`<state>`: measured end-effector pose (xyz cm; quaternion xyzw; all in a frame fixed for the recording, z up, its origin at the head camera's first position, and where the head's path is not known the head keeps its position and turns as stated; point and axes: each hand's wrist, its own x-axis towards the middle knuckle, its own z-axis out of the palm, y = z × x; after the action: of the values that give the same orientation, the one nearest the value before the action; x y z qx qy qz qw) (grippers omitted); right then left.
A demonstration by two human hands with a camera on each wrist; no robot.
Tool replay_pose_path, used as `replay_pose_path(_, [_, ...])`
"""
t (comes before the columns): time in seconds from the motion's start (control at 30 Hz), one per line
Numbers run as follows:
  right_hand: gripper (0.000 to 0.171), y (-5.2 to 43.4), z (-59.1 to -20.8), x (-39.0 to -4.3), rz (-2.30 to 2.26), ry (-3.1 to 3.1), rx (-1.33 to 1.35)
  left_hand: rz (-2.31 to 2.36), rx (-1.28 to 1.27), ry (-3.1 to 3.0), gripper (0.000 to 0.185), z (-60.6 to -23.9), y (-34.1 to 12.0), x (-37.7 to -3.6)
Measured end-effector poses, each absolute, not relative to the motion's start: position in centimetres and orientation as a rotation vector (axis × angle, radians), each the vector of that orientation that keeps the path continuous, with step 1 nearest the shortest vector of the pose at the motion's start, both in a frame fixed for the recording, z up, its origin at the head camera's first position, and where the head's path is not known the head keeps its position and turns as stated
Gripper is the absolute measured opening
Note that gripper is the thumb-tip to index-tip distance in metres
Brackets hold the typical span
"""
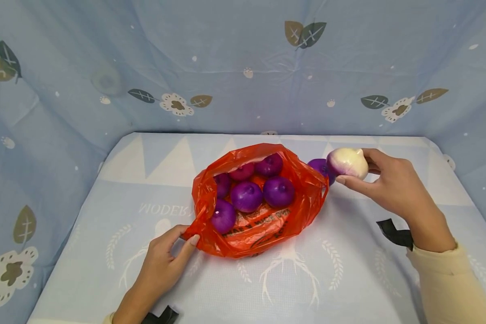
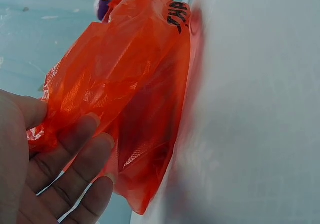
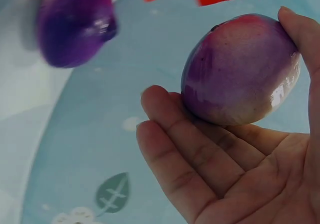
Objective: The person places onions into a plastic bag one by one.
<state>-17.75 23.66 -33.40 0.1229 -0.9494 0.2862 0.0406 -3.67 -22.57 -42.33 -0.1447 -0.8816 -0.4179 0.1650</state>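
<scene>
A red plastic bag [image 1: 263, 247] lies on the table, its mouth facing up. Inside it are several shiny purple onions [image 1: 246, 196], which look like artificial ones. My left hand [image 1: 164, 258] pinches the bag's rim at its near left corner between thumb and fingers. Beyond the bag's right side, my right hand [image 1: 397, 184] holds a white-and-purple onion [image 1: 349, 163] above the table. The right wrist view shows that onion [image 3: 240, 69] between thumb and fingers. Another purple onion [image 1: 317, 166] sits outside the bag, partly hidden behind the bag and the held onion.
A pale patterned cloth [image 1: 117, 211] covers the table. Blue printed curtains [image 1: 243, 54] rise along the back and both sides. Black straps [image 1: 394, 234] are at both wrists.
</scene>
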Motion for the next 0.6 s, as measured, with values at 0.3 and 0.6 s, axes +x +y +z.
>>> replay_pose_path(0.3, [0.068, 21.2, -31.2, -15.8, 0.856, -2.746, 0.638, -1.206, -0.402, -2.514, 0.025, -42.3, -22.6, -3.6])
replay_pose_path(0.6, [0.087, 17.1, -29.7, -13.5, 0.907, -2.642, 1.047, -1.21, -0.422, -2.481, 0.03, -42.5, -22.4, -3.5])
